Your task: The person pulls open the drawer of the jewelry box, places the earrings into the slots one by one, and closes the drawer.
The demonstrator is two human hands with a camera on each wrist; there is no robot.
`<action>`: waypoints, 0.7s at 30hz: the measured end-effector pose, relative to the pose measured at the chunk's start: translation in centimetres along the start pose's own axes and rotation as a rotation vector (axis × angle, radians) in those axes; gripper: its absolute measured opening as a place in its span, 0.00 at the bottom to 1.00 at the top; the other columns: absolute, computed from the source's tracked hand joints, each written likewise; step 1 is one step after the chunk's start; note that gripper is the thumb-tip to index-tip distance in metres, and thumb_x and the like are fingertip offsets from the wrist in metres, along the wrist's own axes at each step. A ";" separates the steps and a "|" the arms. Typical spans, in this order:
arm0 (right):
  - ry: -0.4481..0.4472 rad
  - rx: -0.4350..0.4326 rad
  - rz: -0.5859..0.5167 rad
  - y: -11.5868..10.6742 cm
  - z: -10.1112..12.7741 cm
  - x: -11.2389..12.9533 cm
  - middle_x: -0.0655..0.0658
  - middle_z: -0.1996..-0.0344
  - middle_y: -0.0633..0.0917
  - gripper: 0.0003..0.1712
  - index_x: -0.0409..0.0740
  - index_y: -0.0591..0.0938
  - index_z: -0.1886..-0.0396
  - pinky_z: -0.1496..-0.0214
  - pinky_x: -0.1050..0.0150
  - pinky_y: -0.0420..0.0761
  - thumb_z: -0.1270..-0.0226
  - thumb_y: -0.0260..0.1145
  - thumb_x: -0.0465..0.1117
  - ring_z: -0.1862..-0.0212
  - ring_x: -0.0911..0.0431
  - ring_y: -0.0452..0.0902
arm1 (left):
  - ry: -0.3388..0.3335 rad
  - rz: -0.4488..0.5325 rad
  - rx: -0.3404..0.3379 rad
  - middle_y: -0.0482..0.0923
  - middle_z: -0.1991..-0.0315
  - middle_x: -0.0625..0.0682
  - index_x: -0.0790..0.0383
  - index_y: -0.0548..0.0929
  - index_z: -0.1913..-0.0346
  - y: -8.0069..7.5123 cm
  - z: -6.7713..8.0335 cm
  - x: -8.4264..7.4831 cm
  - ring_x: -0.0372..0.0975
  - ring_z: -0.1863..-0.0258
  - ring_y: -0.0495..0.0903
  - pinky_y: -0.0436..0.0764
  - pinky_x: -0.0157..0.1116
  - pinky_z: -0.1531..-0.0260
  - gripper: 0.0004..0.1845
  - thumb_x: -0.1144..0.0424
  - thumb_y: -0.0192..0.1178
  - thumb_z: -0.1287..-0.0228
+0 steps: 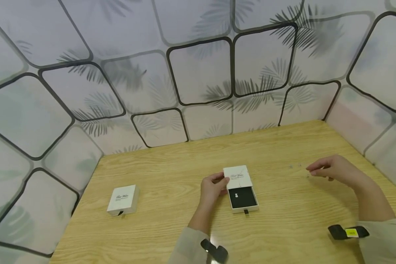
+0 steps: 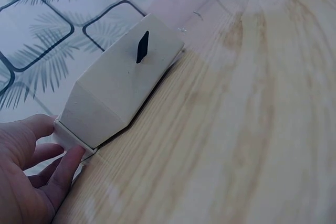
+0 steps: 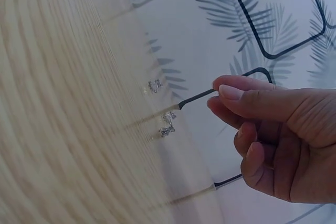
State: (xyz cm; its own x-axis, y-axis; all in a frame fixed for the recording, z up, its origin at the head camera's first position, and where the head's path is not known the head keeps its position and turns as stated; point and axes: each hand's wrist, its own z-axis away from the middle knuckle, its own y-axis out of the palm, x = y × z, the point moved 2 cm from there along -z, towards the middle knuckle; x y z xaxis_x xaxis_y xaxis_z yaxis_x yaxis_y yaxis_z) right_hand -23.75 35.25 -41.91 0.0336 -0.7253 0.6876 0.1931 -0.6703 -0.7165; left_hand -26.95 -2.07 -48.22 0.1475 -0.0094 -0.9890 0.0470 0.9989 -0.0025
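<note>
Two white boxes on the wooden table, going left to right. The shut box sits off on the left, well apart from both hands, nobody touching it.

Near the middle is the open box, a drawer type. Its sleeve is pushed back toward the wall and the black-lined tray is slid out toward the person, so the long axis runs near to far, and the little black pull tab points at them. Something small and shiny lies in the tray; too small to tell from the head view. The left hand is right at the box's left side, thumb and fingers pinching the sleeve end, so it's grasping the box and steadying it.

Further right, a few tiny sparkly studs lie loose on the table, near the far right corner. The right hand hovers just beside them, on their right, fingertips pointing left at them. Its fingers are loosely curled, thumb lying on the forefinger, with nothing visibly held. So the right hand is clearly the nearer one to the studs, and the open box lies to its left, between the two hands.
</note>
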 end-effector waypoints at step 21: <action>0.034 0.007 -0.016 1.1 -1.1 -1.9 0.37 0.57 0.85 0.22 0.30 0.80 0.51 0.72 0.65 0.77 0.37 0.66 0.43 0.69 0.65 0.73 | 0.043 -0.020 0.005 0.81 0.57 0.58 0.70 0.81 0.49 0.0 0.3 -0.2 0.39 0.67 0.82 0.86 0.35 0.71 0.19 0.65 0.67 0.43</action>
State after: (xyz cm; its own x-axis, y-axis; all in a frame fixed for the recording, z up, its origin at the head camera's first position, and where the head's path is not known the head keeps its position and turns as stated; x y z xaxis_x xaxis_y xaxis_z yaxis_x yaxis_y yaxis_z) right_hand -24.69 35.73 -44.12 -0.0027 -0.7196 0.6944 0.2006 -0.6807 -0.7046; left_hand -26.72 -2.13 -48.02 0.1043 -0.0277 -0.9942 0.0547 0.9983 -0.0221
